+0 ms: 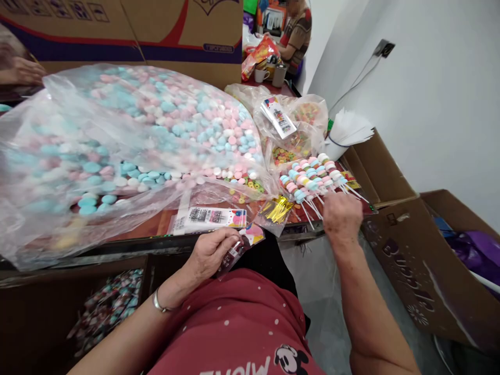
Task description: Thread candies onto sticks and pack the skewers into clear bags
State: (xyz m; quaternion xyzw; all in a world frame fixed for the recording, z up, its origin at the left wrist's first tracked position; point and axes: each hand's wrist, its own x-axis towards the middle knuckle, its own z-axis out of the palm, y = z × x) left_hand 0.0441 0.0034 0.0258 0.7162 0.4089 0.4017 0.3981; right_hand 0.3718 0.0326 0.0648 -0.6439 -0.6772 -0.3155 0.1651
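My left hand [213, 251] pinches a small clear plastic bag [235, 251] with a colourful printed top, close to my body. At the table's right front edge, my right hand [344, 216] is closed beside the white sticks of several marshmallow skewers [308, 177]. Its fingertips are hidden behind the knuckles, so I cannot make out what they hold. Pink, blue and white sweets are threaded on these skewers. Gold twist ties [276, 209] lie on a clear bag between my hands. A stack of printed bags [209, 216] rests at the table edge by my left hand.
A huge clear sack of marshmallows [167, 120] covers the left table. Behind the skewers are bags of gummy rings [299, 140], printed bags [279, 119] and a cup of white sticks [346, 135]. Cardboard boxes [406, 276] stand right; a box of finished skewers [113, 307] sits below left. Other people work nearby.
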